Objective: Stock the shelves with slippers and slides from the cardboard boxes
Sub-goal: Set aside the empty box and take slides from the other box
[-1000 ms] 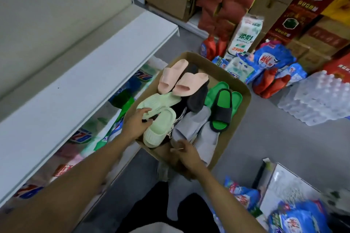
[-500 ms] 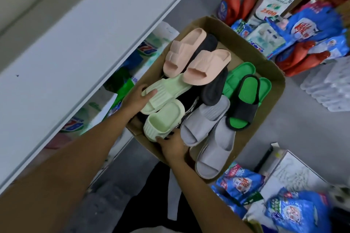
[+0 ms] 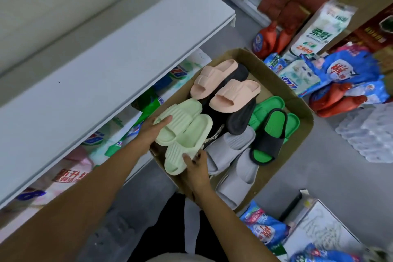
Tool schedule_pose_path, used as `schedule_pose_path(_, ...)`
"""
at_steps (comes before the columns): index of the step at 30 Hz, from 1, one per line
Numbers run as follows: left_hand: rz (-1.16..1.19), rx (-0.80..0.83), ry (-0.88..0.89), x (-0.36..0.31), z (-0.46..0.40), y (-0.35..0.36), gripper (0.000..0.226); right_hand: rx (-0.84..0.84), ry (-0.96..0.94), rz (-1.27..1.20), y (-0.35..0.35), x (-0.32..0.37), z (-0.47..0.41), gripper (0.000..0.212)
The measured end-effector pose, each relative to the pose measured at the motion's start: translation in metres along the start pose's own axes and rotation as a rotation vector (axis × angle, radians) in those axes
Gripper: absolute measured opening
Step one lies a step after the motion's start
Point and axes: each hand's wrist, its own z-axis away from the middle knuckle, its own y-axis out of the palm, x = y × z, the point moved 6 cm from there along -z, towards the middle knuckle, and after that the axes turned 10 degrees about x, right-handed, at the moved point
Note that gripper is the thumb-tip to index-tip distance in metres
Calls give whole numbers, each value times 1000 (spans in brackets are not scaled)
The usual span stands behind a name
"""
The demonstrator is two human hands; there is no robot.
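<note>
An open cardboard box [image 3: 297, 142] on the floor holds several slides. A pale green pair [image 3: 185, 132] lies at its near left corner. My left hand [image 3: 154, 128] grips the left green slide at its side, thumb on the strap. My right hand [image 3: 196, 167] holds the toe end of the right green slide [image 3: 187, 144]. Behind them lie a peach pair [image 3: 225, 87], black slides [image 3: 240, 119], a grey pair [image 3: 231, 155] and green-and-black slides [image 3: 270, 132]. The white shelf [image 3: 106, 74] to the left is bare.
A lower shelf [image 3: 127, 134] under the white one is packed with detergent bags. Blue and red detergent pouches [image 3: 344, 83], a tissue pack [image 3: 319, 27] and bottled water [image 3: 370, 132] crowd the floor to the right. A white box [image 3: 319, 234] sits near right.
Both hands closed on the pale green pair, and the two green slides were drawn side by side. My right hand moved from the grey slides to the green one's toe.
</note>
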Motion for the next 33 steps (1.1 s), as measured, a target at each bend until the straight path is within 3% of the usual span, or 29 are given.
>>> schedule_pose_path(3,125,-22,-17,9,17,14,95,19,-41,-14,-12,12,9,31)
schedule_pose_path(5,230,-24,-21,9,30,32,64,52,-67,-19,-21,17,15,41)
schedule_pose_path(7,319,-15,-24,10,37,48,48,57,-96,11,-32,24,21,56)
schedule_pose_path(10,397,-6,4,2,53,66,51,33,-112,28,-53,39,31,60)
schedule_pose_path(20,363,-52,222,-36,115,93,56,-48,-219,-47,-138,122,66,28)
schedule_pose_path(28,289,-13,407,-86,155,110,49,19,-367,-60,-129,198,76,34)
schedule_pose_path(33,318,-7,468,-128,159,87,69,67,-447,-3,-107,249,65,35)
